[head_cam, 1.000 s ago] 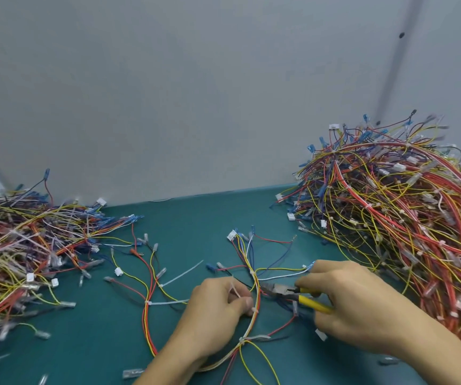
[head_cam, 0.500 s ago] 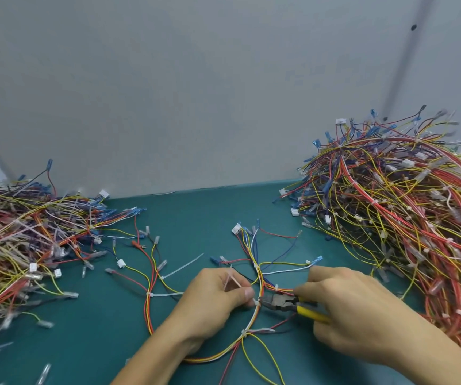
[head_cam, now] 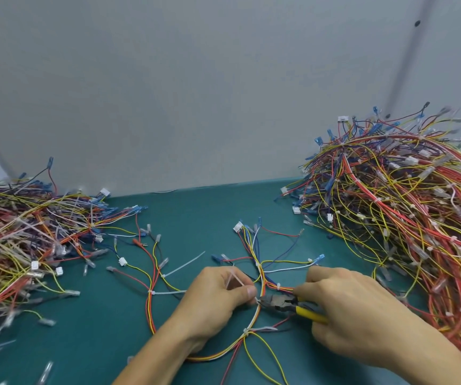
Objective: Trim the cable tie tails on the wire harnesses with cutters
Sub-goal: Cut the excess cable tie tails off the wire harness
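Note:
A wire harness (head_cam: 257,262) of yellow, red, blue and white wires lies on the green mat (head_cam: 196,218) in front of me. My left hand (head_cam: 221,298) pinches the harness bundle, with a white cable tie tail (head_cam: 233,279) sticking up between its fingers. My right hand (head_cam: 348,307) grips yellow-handled cutters (head_cam: 282,302). The cutter jaws point left and meet the bundle right at my left thumb tip. Another cable tie (head_cam: 247,332) binds the same harness lower down.
A big heap of harnesses (head_cam: 407,218) fills the right side, another heap (head_cam: 21,243) the left. A second harness (head_cam: 151,273) with long white tie tails lies left of my left hand. A grey wall (head_cam: 196,93) stands behind the mat.
Both hands shifted slightly toward the middle. The cutter jaws moved left and closed in on the bundle at my left thumb.

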Tool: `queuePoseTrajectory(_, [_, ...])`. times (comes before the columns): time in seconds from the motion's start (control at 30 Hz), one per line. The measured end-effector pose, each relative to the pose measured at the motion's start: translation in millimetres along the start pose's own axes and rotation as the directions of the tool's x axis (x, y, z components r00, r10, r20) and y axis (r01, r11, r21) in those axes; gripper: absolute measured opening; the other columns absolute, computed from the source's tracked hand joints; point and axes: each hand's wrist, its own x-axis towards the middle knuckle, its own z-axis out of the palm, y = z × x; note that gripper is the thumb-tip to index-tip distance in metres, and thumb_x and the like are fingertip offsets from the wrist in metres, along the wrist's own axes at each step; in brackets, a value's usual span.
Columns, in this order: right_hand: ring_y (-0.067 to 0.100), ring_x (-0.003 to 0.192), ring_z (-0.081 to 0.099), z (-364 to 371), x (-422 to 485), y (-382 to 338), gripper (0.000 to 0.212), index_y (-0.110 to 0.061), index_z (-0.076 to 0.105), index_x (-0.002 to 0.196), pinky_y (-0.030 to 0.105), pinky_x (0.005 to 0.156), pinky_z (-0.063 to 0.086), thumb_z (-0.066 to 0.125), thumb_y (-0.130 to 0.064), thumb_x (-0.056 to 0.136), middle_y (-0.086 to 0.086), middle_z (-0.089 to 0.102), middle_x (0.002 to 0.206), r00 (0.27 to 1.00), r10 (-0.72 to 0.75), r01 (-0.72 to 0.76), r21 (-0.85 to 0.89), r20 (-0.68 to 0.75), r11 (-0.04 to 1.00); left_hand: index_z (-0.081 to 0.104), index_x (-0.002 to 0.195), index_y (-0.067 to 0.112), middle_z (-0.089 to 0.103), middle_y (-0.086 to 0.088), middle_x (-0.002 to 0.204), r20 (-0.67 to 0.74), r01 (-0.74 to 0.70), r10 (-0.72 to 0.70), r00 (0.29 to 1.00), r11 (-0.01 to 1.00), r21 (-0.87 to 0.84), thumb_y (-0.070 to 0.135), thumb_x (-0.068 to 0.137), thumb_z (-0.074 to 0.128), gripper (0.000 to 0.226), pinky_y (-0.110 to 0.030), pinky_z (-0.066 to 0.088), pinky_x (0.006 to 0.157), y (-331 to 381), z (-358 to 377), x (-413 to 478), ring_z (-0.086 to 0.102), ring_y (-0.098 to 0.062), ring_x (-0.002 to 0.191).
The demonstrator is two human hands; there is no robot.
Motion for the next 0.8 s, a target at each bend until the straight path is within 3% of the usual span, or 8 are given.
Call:
queuePoseTrajectory(0.5, [0.023, 0.084, 0.043, -3.5, 4.1, -2.5, 0.023, -0.028, 0.051, 0.104, 0.027, 0.051, 0.022, 0.045, -0.032, 0.081, -0.009, 0.035, 0.091, 0.997, 0.001, 0.005, -0.084, 0.074, 0.996, 0.066, 0.071, 0.019, 0.067, -0.001, 0.069, -0.015, -0.016, 0.017, 1.000, 0.998, 0.055, 0.014, 0.085, 0.067, 0.015, -0.010, 0.024, 0.036, -1.3, 0.8, -0.1, 0.037, 0.002, 0.034])
queuePoseTrajectory(0.63, [0.025, 0.091, 0.052, -2.5, 4.9, -2.3, 0.019, -0.027, 0.048, 0.099, 0.029, 0.060, 0.028, 0.045, -0.029, 0.080, -0.007, 0.045, 0.097, 0.997, 0.000, 0.007, -0.093, 0.077, 0.996, 0.067, 0.070, 0.019, 0.068, 0.001, 0.067, -0.020, -0.018, 0.020, 1.000, 0.997, 0.070, 0.014, 0.084, 0.068, 0.016, -0.009, 0.025, 0.037, -2.4, 1.2, 0.8, 0.038, 0.002, 0.035])
queuePoseTrajectory(0.8, [0.024, 0.088, 0.049, -3.4, 6.0, -1.8, 0.009, -0.028, 0.042, 0.088, 0.029, 0.063, 0.031, 0.045, -0.029, 0.080, -0.008, 0.043, 0.092, 0.994, -0.014, 0.020, -0.060, 0.109, 0.998, 0.065, 0.071, 0.018, 0.067, 0.000, 0.066, -0.022, 0.011, -0.011, 1.000, 0.999, 0.042, 0.011, 0.087, 0.065, 0.018, -0.009, 0.025, 0.036, 1.4, 1.0, -1.0, 0.036, 0.001, 0.034])
